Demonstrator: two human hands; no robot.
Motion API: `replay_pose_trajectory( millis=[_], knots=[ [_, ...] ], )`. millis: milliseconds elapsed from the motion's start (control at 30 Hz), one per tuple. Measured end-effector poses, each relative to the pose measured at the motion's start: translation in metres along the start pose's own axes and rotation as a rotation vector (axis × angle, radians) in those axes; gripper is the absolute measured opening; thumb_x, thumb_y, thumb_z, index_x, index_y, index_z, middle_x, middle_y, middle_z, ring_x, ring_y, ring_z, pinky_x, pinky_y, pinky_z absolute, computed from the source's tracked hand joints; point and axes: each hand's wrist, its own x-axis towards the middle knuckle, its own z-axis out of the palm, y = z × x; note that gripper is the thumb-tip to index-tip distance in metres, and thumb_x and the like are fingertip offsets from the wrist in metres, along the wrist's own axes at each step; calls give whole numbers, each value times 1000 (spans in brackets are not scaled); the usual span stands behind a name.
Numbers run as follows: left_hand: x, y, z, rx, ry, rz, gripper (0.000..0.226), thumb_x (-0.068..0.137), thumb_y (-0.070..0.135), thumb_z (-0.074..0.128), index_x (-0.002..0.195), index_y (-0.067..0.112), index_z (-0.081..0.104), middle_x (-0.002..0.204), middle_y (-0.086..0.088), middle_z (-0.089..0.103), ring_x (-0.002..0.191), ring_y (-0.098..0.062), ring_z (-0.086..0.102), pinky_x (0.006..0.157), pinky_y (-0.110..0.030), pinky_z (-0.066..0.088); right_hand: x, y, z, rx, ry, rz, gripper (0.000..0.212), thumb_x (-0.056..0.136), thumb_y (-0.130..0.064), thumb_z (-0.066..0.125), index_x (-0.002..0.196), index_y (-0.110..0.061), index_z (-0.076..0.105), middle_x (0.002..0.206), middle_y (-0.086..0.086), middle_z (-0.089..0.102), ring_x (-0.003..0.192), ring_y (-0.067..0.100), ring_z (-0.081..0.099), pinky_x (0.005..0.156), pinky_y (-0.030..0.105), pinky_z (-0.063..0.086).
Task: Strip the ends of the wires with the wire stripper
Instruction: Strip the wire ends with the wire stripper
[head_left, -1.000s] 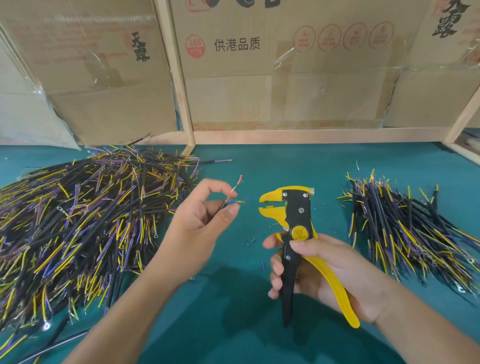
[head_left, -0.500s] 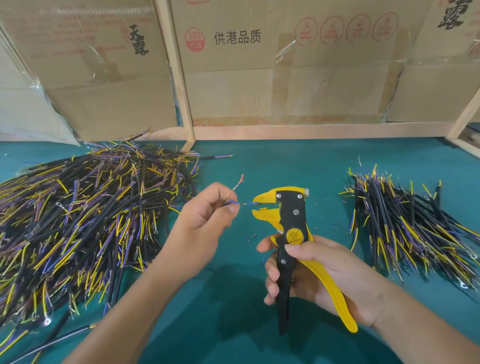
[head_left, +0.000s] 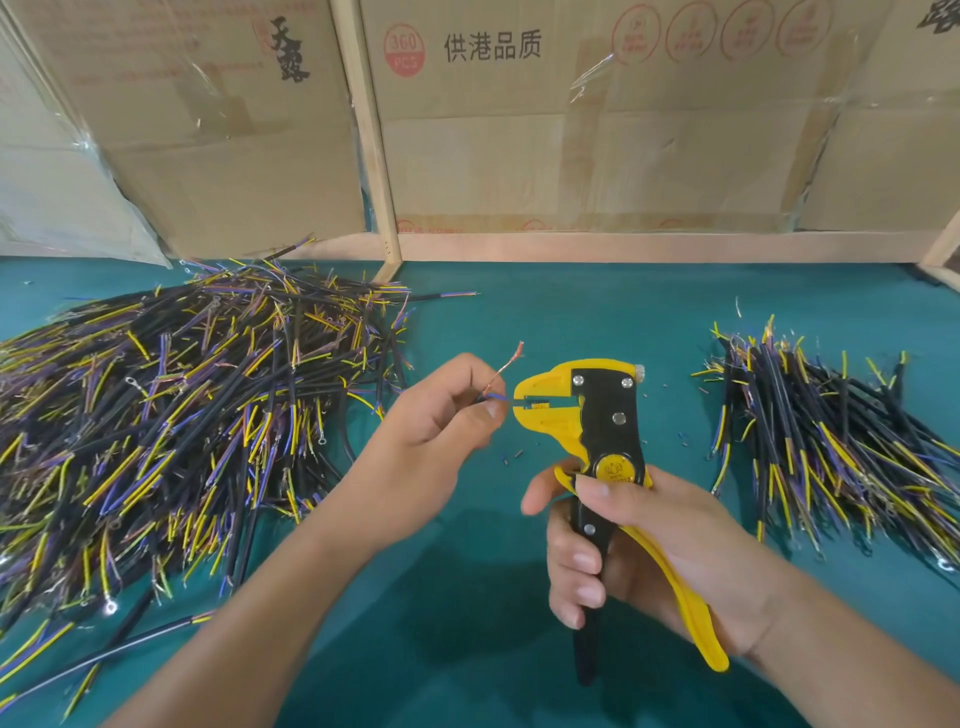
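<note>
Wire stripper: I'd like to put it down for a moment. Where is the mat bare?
Bare teal mat lies between the big wire pile and the smaller pile, back to the wooden rail; more lies in front of the right hand holding the wire stripper. Both piles are crowded; insulation scraps dot the middle.

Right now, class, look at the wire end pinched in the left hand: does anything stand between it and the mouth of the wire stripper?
Nothing visible does. The left hand holds the blue wire end right at the open mouth of the wire stripper, held by the right hand.
</note>
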Motion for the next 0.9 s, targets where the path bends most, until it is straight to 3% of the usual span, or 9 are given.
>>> replay_pose_trajectory(
  millis=[200, 300, 433, 633, 900],
  knots=[
    [-1, -1, -3, -29, -57, -14, 7, 93, 12, 48, 88, 8, 50, 62, 18, 42, 54, 0, 33, 51, -9, 29, -1, 0, 0, 4, -7, 25, 39, 94, -33, 70, 114, 0, 65, 64, 6, 44, 53, 21, 44, 59, 37, 45],
    [-2, 0, -6, -70, -78, -3, 20, 91, 27, 53, 87, 8, 51, 63, 17, 41, 54, -3, 30, 50, -13, 28, -1, 0, 0, 13, 1, 28, 40, 91, -35, 73, 109, -1, 67, 63, 5, 42, 51, 20, 43, 58, 36, 44],
    [-1, -2, -5, -72, -30, -1, 28, 96, 39, 48, 80, 16, 52, 63, -1, 34, 53, -11, 26, 49, -20, 24, -1, 0, 3, 43, -27, 31, 38, 90, -36, 75, 104, -3, 66, 63, 5, 43, 51, 19, 44, 58, 35, 44],
    [-1, -2, -4, -81, -24, 7, 26, 97, 39, 47, 82, 18, 52, 64, -7, 32, 53, -13, 23, 48, -20, 23, -2, 0, 3, 51, -30, -3, 42, 87, -35, 76, 108, -1, 64, 75, 12, 49, 65, 27, 50, 71, 45, 48],
    [-2, -3, -4, -72, -41, 26, 23, 99, 37, 46, 83, 22, 53, 64, -12, 29, 52, -13, 22, 47, -23, 21, -3, -1, 3, 48, -54, -8, 39, 89, -33, 75, 108, -1, 64, 74, 11, 49, 64, 26, 51, 70, 44, 48]
  ],
)
